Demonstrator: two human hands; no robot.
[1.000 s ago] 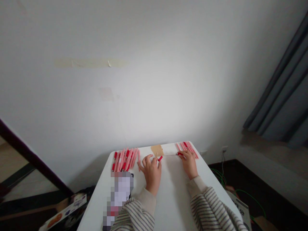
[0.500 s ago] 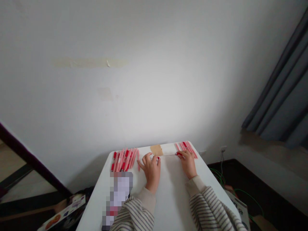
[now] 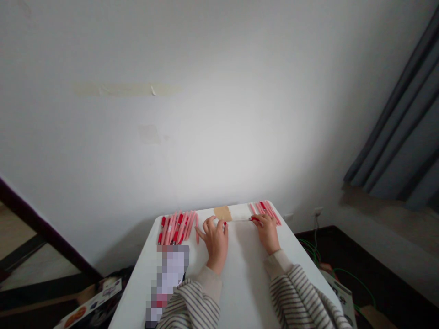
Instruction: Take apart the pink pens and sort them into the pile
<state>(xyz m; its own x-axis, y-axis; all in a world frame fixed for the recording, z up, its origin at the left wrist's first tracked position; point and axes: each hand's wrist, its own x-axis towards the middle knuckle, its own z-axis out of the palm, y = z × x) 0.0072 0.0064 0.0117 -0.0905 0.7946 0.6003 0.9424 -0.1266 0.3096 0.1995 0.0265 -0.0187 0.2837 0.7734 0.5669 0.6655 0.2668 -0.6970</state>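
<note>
White table (image 3: 247, 283), pale wall (image 3: 219, 114) behind. Landmark: tan patch (image 3: 222, 213) near the far edge. Red bit (image 3: 225, 223) just on its near side, pinched in the fingertips of the left hand (image 3: 216, 246), other fingers curled and spread. Right of the patch, right hand (image 3: 269, 235) grips a red pen part (image 3: 254, 219), its end toward the patch. Single pink pen (image 3: 197, 228) left of patch; larger pile (image 3: 176, 227) beyond it. Smaller pile (image 3: 268, 209) to patch's right.
</note>
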